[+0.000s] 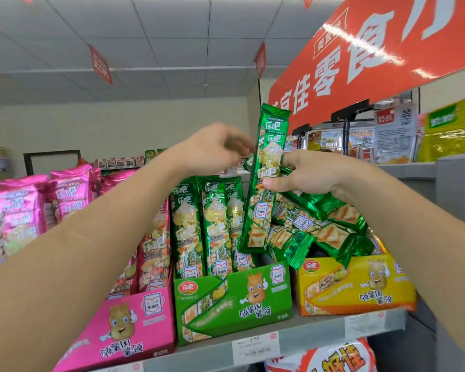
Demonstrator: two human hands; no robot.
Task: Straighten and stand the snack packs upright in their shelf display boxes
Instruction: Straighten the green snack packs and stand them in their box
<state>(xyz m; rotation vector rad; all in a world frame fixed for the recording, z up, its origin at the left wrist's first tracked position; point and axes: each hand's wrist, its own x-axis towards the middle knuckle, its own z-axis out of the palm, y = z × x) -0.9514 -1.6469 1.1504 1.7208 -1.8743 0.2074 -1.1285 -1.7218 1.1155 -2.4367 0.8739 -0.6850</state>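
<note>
Gripping a green snack pack (272,135) upright above the green box (234,302), the right hand (309,173) curls round its middle; the blurred left hand (212,149) beside it cannot be read.

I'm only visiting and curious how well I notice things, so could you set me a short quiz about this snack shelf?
1. True or false: the right hand grips a long green foil snack pack roughly upright.
2. The left hand is: A flat on a pink box; B raised beside the held pack's upper part; C reaching into a yellow box.
3. Fill in: the heap of toppled green packs lies over the ____ cardboard display box.
Key: 1 true; 2 B; 3 yellow.
</note>
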